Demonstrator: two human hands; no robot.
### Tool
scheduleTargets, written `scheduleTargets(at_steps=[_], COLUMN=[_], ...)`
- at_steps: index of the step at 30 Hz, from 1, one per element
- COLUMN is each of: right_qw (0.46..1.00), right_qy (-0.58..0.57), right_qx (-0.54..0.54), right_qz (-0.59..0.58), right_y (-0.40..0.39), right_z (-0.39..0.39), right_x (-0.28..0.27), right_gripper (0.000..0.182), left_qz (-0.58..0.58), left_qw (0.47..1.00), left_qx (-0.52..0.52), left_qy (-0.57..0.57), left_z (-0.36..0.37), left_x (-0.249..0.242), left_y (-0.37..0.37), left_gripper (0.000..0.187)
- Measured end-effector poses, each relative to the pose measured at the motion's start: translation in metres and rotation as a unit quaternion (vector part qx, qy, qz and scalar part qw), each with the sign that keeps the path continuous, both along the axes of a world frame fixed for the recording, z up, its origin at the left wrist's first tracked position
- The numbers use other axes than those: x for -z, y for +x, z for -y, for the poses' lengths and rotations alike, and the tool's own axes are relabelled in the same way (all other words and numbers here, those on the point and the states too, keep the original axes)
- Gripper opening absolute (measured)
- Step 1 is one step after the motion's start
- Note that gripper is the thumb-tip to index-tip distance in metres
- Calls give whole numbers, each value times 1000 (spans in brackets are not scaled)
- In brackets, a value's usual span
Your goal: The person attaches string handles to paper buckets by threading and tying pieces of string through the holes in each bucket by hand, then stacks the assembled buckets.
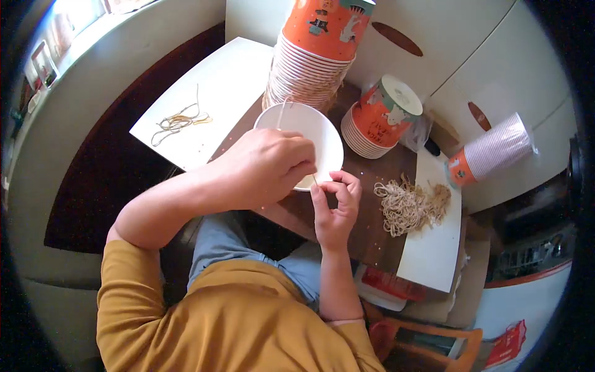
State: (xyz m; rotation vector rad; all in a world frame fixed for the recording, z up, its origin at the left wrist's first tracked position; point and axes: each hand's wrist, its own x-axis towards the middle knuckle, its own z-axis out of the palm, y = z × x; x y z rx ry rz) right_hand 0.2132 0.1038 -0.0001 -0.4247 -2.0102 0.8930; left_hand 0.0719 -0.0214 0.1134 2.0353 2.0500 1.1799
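My left hand (269,162) is closed in a pinch over the near side of a white-lined paper bucket (328,139). A short piece of thin cord (314,179) runs from its fingertips down to the bucket's near rim. At that rim my right hand (336,208) is closed, thumb and fingers gripping the edge where the cord sits. Another stretch of cord (282,115) hangs over the far rim. My left hand hides part of the bucket's inside.
Behind the bucket stands a tall stack of orange paper buckets (310,62). A shorter upside-down stack (378,118) is at its right, with a leaning stack (493,149) beyond. A pile of cords (409,204) lies right; loose cords (181,124) lie left.
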Motion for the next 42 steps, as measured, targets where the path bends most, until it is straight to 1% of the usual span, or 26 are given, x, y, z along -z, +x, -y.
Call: scheduleTargets(at_steps=[2, 4, 5, 7, 10, 12, 13, 14, 16, 17, 18, 20, 21, 22, 23, 24, 26, 27, 28, 30, 32, 34, 38, 40, 41, 42], right_qw=[1000, 999, 999, 996, 991, 951, 944, 952, 989, 986, 969, 886, 850, 809, 762, 767, 772, 809, 871, 951, 972, 945, 945, 941, 950, 949], right_qy=[-2, -14, -18, -90, -53, -142, -138, -102, 27, 155, 245, 452, 518, 582, 643, 637, 623, 576, 464, 226, -9, 21, 58, 69, 111, 108], right_qx=[-5, -36, -40, -11, 16, -118, -105, -79, -30, 2, 28, 71, 64, 58, 54, 14, -70, -61, -68, -101, -152, -286, -279, -287, -245, -248], right_qz=[16, 23, 9, 14, 122, 248, 282, 278, 142, 56, -17, -72, -64, -57, -50, -69, -105, -101, -145, -185, -178, -160, -162, -168, -159, -163], right_y=[1, 0, 0, -10, -40, -57, -60, -61, -51, -45, -41, -32, -27, -24, -23, -25, -31, -30, -33, -50, -66, -83, -117, -143, -157, -172], right_z=[-4, -12, -19, -31, -66, -82, -79, -73, -49, -38, -29, -18, -16, -15, -15, -13, -12, -15, -23, -37, -42, -64, -67, -94, -113, -129], right_x=[-2, -6, -12, -27, -25, -25, -28, -30, -52, -59, -64, -80, -84, -89, -95, -106, -126, -131, -139, -165, -203, -228, -275, -280, -277, -273], right_gripper=[16, 21, 37, 57, 56, 47, 33, 28, 27, 32, 34, 33, 33, 33, 33, 33, 33, 51, 65, 95, 125, 129, 135, 136, 132, 131], left_qz=[-47, -96, -120, -139, -138, -136, -121, -78, 10, 11, 104, 300, 437, 599, 666, 729, 735, 726, 713, 693, 649, 623, 594, 594, 588, 583], left_qw=[999, 994, 990, 988, 985, 985, 987, 990, 983, 964, 963, 944, 897, 798, 741, 676, 643, 643, 653, 665, 699, 718, 761, 784, 795, 804], left_qx=[-6, 26, 40, 40, 52, 40, 34, -14, -106, -160, -202, -133, -55, 42, 44, 47, 120, 169, 176, 185, 178, 182, 166, 84, 55, 26], left_qy=[16, 44, 59, 62, 90, 99, 101, 117, 150, 210, 142, 47, 29, 52, 76, 97, 180, 173, 186, 208, 240, 250, 201, 160, 139, 118], left_z=[8, 14, 17, 25, 30, 36, 42, 50, 65, 68, 79, 82, 77, 64, 52, 41, 32, 33, 32, 31, 23, 13, -34, -60, -73, -86], left_x=[7, 18, 24, 36, 52, 52, 49, 44, 34, 34, 20, 16, 13, 19, 18, 14, -2, -1, -2, -7, -19, -35, -60, -63, -63, -61], left_y=[-2, -4, -4, -6, -4, -3, -4, -3, -5, -14, -15, -31, -32, -36, -33, -28, -16, -21, -20, -16, -14, -33, -100, -127, -137, -145], left_gripper=[8, 7, 9, 12, 16, 15, 14, 14, 16, 20, 25, 40, 50, 41, 37, 34, 28, 27, 28, 30, 29, 30, 31, 30, 30, 30])
